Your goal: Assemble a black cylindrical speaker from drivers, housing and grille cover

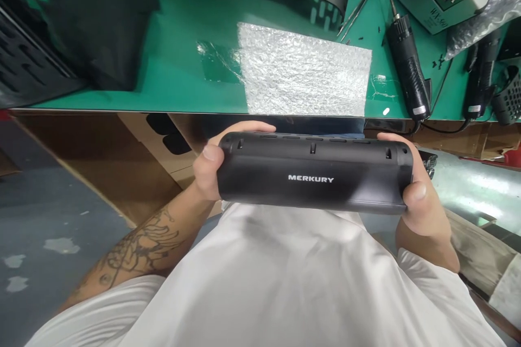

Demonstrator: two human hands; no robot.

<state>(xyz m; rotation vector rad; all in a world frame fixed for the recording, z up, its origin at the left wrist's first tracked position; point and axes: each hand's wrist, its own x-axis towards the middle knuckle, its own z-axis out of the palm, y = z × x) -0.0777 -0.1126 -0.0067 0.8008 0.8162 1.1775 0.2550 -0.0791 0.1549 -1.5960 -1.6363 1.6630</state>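
A long black speaker-like casing [313,184] marked MERKURY is held level in front of my white shirt, just off the bench's front edge. My left hand [209,165] grips its left end, the thumb on the near face and fingers over the back. Its right end sits in my right hand [419,190], with the thumb at the lower corner and a finger reaching along the top. Several slots and small openings run along the upper edge of the casing. What lies on its far side is hidden from me.
On the green bench mat [183,5] a silvery padded sheet [305,70] is taped down. To the right are a black electric screwdriver [409,65], a second one [482,76], tweezers [360,8], loose screws and a WX-S60 box [435,2]. A black bag [101,21] lies left.
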